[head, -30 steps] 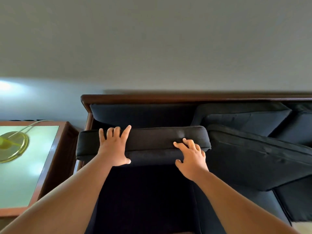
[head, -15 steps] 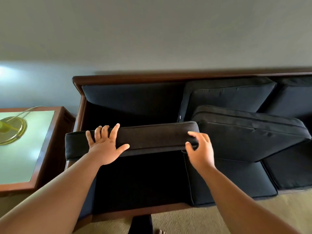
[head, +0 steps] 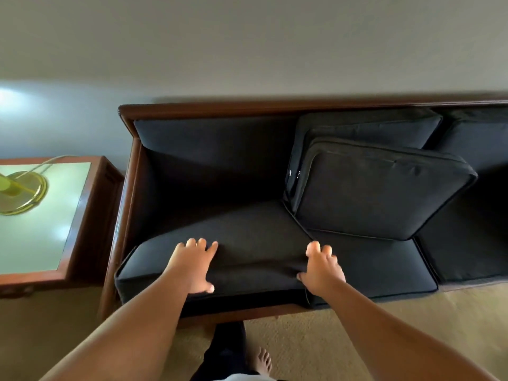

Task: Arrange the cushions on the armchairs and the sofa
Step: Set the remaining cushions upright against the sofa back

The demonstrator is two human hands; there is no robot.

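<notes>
A person leans over a dark sofa with a wood frame. Both hands are on the seat cushion at the sofa's left end. The left hand lies flat on top with its fingers spread and its thumb down on the front edge. The right hand is at the cushion's right front corner, fingers bent over the top and thumb on the front face. Neither hand looks closed tight; they seem to press more than hold.

The cushion's long side runs left to right, across the person. Its front edge is near the hands and sits a bit out over the sofa's front rail. Its back edge looks higher on the right than on the left, so it may not be flat in its spot yet. The back of the seat is away from the hands, so the next push likely goes straight forward and down. Both hands are about the same way in, so they can push evenly.

A loose cushion leans crooked against the back, just right of the right hand, which is nearer to it. A side table stands to the left.
</notes>
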